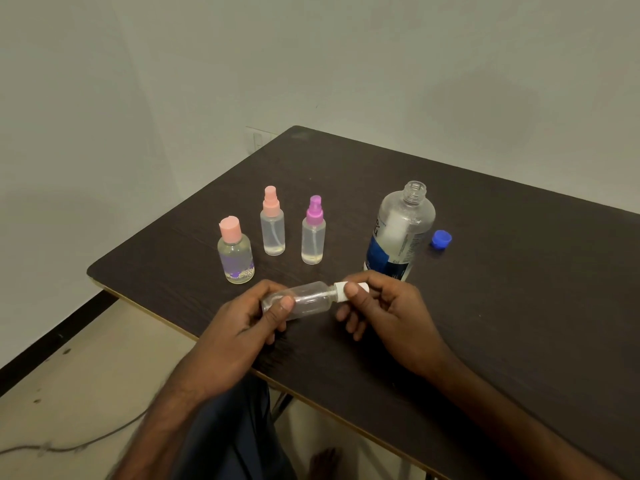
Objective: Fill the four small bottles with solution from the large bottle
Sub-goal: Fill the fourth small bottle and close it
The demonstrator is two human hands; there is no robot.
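A person's left hand (pixel 247 318) curls round a small clear plastic bottle (pixel 311 301) held sideways above the near edge of the dark brown desk (pixel 502 289), the right hand (pixel 384 306) pinching its white cap (pixel 341 292). A pink flat-capped bottle (pixel 236 252), a pink spray bottle (pixel 273 225) and a purple spray bottle (pixel 313 233) stand near the left corner. The uncapped large clear blue-labelled bottle (pixel 401 230) stands mid-desk, its blue cap (pixel 441 239) just beside.

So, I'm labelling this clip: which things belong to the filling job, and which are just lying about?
Job: large bottle, blue cap, pink-cap bottle, pink sprayer, purple sprayer, clear bottle held by left hand and right hand.
Lying about: cable, wall socket.
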